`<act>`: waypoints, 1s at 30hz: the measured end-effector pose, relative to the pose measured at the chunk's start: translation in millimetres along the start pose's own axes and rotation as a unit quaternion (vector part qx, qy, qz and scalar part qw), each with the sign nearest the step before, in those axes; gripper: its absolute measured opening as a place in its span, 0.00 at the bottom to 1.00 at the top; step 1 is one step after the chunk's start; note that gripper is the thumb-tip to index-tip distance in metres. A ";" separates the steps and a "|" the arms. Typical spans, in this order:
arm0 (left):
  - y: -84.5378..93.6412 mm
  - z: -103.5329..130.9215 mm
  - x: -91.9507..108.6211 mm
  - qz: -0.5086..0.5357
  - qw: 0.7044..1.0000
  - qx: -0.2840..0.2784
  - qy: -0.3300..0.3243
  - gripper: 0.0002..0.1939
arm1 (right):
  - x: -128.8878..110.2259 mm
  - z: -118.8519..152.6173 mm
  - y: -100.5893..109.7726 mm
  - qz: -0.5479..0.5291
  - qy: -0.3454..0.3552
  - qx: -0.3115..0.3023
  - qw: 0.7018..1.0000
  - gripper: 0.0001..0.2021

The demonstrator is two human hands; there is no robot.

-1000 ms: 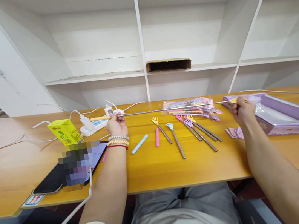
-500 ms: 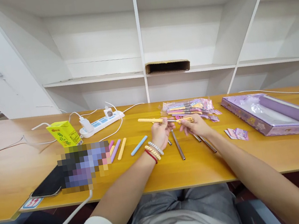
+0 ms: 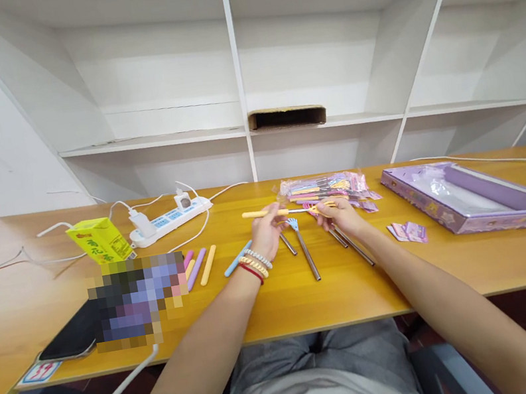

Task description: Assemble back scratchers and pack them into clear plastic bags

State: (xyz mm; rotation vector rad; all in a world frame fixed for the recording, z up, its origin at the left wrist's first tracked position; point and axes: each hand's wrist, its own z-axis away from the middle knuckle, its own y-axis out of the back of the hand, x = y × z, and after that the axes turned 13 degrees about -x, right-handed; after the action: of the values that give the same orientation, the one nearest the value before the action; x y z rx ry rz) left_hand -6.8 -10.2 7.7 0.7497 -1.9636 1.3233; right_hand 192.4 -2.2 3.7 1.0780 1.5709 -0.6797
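Note:
A yellow back scratcher (image 3: 254, 214) with a thin metal rod is held level above the table. My left hand (image 3: 266, 226) is closed around it where the yellow handle meets the rod. At the claw-shaped yellow head, my right hand (image 3: 339, 214) grips the other end. Below my hands lie metal tubes, one with a blue claw head (image 3: 293, 224), another short metal tube (image 3: 288, 244), and more tubes (image 3: 356, 247) under my right wrist. Loose coloured handles rest to the left: blue (image 3: 238, 259), yellow (image 3: 208, 265) and purple (image 3: 197, 270).
Behind my hands lies a plastic-wrapped pile of back scratchers (image 3: 324, 185). A purple box tray (image 3: 479, 221) and small cards (image 3: 407, 232) are on the right. Leftward are a power strip (image 3: 171, 220) with cables, a yellow carton (image 3: 102, 241) and a phone (image 3: 70, 332).
The view has shifted slightly, moving the scene left. My left hand has slid a little along the back scratcher towards its handle end. The blue claw head on the table now shows.

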 end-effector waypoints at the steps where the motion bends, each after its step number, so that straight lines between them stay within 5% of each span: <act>1: 3.5 -2.1 4.4 0.012 0.999 0.028 -0.015 0.13 | 0.1 -0.7 5.2 -0.033 0.009 0.022 0.999 0.17; 5: 16.9 -7.3 15.8 -0.018 0.996 0.082 -0.025 0.12 | 3.9 -1.9 26.9 -0.125 0.022 0.095 0.987 0.17; 9: 15.5 -0.8 10.2 -0.211 0.975 -0.031 0.069 0.11 | 7.8 -2.4 33.0 -0.135 0.014 0.099 0.986 0.17; 12: 7.4 9.2 2.9 -0.419 0.895 -0.110 0.107 0.14 | 8.4 -3.0 30.3 -0.111 0.008 0.104 0.988 0.15; 16: 0.6 19.8 -0.8 -0.626 0.760 -0.172 0.004 0.15 | 8.3 -3.1 28.0 -0.060 0.008 0.137 0.989 0.15; 19: 0.3 22.6 -1.8 -0.692 0.695 -0.194 -0.031 0.16 | 8.3 -3.5 26.6 -0.038 0.007 0.181 0.983 0.18; 25: 2.1 20.4 -9.1 -0.723 0.674 -0.137 -0.065 0.17 | 2.9 -4.7 23.2 -0.075 0.024 0.181 0.980 0.19; 30: -1.0 21.2 -13.5 -0.711 0.685 -0.146 -0.059 0.18 | 2.5 -3.1 11.9 -0.066 -0.012 0.061 0.996 0.19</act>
State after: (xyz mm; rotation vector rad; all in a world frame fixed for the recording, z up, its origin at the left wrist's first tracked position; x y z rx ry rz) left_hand -1.7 -29.1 -8.2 1.6616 -0.9401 -0.0251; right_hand 201.6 6.4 3.5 1.0578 1.6079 -0.8846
